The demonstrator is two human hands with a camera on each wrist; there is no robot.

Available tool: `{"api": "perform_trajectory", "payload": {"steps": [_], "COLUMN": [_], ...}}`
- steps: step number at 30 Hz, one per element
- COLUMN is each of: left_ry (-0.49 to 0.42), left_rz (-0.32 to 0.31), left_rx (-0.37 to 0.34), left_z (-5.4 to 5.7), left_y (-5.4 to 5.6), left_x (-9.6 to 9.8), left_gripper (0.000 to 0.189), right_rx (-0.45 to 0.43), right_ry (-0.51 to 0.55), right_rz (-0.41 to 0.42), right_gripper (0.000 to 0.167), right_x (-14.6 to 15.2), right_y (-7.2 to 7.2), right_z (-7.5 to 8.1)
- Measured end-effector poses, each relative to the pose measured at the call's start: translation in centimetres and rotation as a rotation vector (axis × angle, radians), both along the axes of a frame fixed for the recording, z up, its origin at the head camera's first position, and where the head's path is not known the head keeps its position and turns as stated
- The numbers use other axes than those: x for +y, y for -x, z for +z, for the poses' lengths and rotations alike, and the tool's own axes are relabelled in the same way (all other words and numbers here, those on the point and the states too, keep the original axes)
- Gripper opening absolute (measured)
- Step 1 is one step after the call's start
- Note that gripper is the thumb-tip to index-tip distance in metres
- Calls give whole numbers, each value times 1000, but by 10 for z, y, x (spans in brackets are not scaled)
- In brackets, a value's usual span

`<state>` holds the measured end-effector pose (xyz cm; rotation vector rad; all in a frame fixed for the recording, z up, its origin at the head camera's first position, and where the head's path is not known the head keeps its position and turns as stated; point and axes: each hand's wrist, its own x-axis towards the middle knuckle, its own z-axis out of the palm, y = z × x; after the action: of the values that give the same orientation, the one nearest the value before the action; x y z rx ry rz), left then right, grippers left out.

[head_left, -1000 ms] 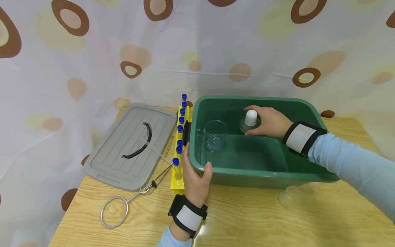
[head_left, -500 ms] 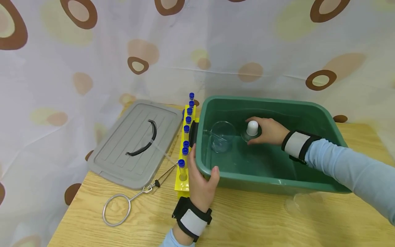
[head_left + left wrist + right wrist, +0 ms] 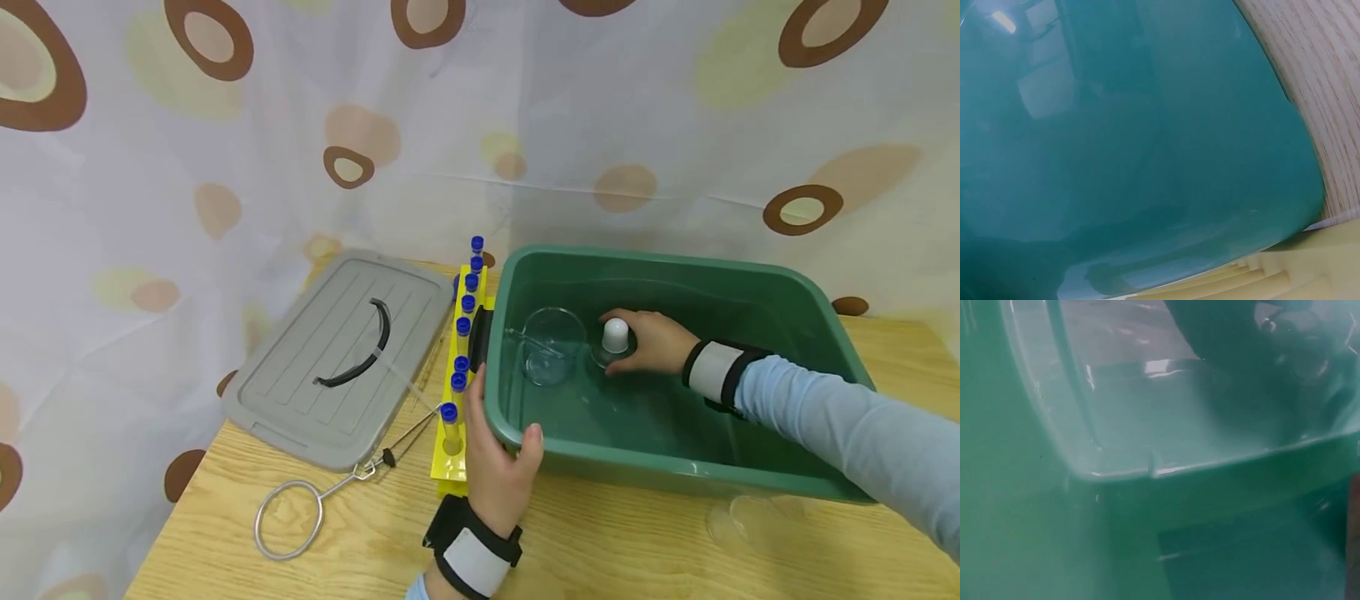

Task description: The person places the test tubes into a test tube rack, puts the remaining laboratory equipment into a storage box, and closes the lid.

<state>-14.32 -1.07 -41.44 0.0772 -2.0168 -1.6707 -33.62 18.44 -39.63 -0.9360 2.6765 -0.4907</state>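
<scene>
In the head view my right hand (image 3: 654, 342) reaches into a green plastic bin (image 3: 637, 472) and grips a squat glass alcohol lamp with a white cap (image 3: 615, 335). Thumb and fingers go round the lamp's sides, low in the bin. Left of it a clear glass beaker (image 3: 553, 367) stands in the bin with a thin glass rod (image 3: 536, 340) leaning in it. My left hand (image 3: 498, 479) rests against the bin's near left corner, fingers straight along the outer side and thumb by the front rim. The left wrist view shows the bin's outer wall (image 3: 1147, 150).
A yellow rack (image 3: 442, 471) of blue-capped test tubes stands close against the bin's left side. Farther left lie a grey lid (image 3: 315, 400) with a black handle and a metal ring clamp (image 3: 288, 521). A clear cup (image 3: 738, 521) is in front of the bin.
My right hand has lowered the alcohol lamp deeper into the bin, closer to the beaker. The left hand keeps its place at the corner, while the head view has shifted a little.
</scene>
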Motion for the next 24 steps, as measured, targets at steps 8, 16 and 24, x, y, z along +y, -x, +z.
{"api": "perform_trajectory", "payload": {"steps": [8,16,24], "left_ry": [-6,2,9], "left_rz": [-9,-5,-7], "left_rx": [-1,32,31], "left_z": [-1,-6,-4], "left_y": [0,1,1], "left_x": [-1,-1,-2], "left_gripper": [73,72,72], "right_rx": [-1,-6,-32], "right_ry": [-8,10,36], "right_rz": [-9,1,0], "right_gripper": [71,76,81], "right_x": [-3,-6,-11], "right_y": [0,-3,-1], "right_z": [-10,-25,-34]}}
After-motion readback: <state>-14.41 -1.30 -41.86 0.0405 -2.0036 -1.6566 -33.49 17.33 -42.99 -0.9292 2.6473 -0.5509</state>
